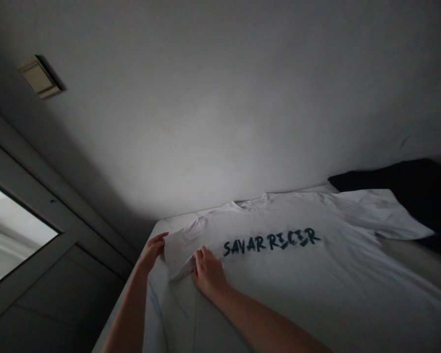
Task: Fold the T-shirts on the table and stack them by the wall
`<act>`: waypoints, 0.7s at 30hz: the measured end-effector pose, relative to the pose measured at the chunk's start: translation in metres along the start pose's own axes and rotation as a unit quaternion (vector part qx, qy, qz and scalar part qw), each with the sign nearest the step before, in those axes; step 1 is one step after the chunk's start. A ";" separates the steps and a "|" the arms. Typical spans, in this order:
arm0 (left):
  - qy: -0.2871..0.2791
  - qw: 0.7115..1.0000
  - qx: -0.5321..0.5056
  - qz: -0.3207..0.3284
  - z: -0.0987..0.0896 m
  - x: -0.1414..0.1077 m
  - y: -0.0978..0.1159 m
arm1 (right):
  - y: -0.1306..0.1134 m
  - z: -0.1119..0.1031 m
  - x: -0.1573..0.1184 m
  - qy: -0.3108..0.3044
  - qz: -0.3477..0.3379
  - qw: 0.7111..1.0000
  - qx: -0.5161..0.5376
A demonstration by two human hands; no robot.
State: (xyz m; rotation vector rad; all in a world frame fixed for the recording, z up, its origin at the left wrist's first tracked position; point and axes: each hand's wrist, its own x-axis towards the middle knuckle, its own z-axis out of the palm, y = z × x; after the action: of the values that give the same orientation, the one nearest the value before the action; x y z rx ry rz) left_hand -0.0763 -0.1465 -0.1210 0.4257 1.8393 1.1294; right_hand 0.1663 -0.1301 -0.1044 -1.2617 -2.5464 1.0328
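Lying spread out on the white surface (174, 306), the big white shirt (279, 277) has its neck on the far side. A dark cloth (400, 175) is at the far right. The step looks like straightening the sleeve (181, 249) on the left. The right hand (208, 274) pinches its near edge; the left hand (155, 251) seems to pinch its end. Moving on calls for a soft pull from both grips.

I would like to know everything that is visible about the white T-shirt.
The white T-shirt looks like thin, soft fabric, lightly creased, with short sleeves and dark, brush-style lettering across the chest. It lies spread out, collar toward the wall. The left hand touches one sleeve's end; the right hand, its underarm side. The other sleeve overlaps black cloth.
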 end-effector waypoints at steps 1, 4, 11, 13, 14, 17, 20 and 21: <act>-0.002 1.000 0.013 0.006 0.000 0.000 -0.001 | 0.000 0.000 0.000 0.002 -0.002 1.000 -0.002; 0.012 0.996 0.077 0.038 0.002 0.004 -0.005 | 0.000 0.000 -0.001 0.002 -0.010 1.000 -0.002; 0.117 0.948 0.287 0.071 -0.001 0.028 -0.008 | -0.001 -0.004 -0.001 -0.017 0.002 1.000 -0.009; 0.140 0.943 0.295 0.064 -0.005 0.034 -0.007 | -0.001 -0.005 -0.001 -0.027 0.004 1.000 -0.012; 0.148 0.941 0.299 0.060 -0.008 0.036 -0.006 | -0.001 -0.005 0.000 -0.031 0.002 0.999 -0.011; 0.157 0.937 0.307 0.057 -0.012 0.043 -0.006 | 0.001 -0.005 0.001 -0.039 -0.011 0.999 -0.006; 0.163 0.932 0.318 0.066 -0.012 0.046 -0.008 | 0.003 -0.005 0.001 -0.040 -0.027 0.999 -0.015; 0.167 0.929 0.322 0.069 -0.012 0.046 -0.008 | 0.003 -0.004 0.001 -0.037 -0.033 0.999 -0.019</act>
State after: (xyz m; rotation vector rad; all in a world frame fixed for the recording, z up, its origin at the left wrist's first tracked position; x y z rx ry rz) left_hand -0.1091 -0.1263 -0.1498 0.7824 2.5113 0.6823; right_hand 0.1694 -0.1257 -0.1034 -1.1615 -2.6550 1.0432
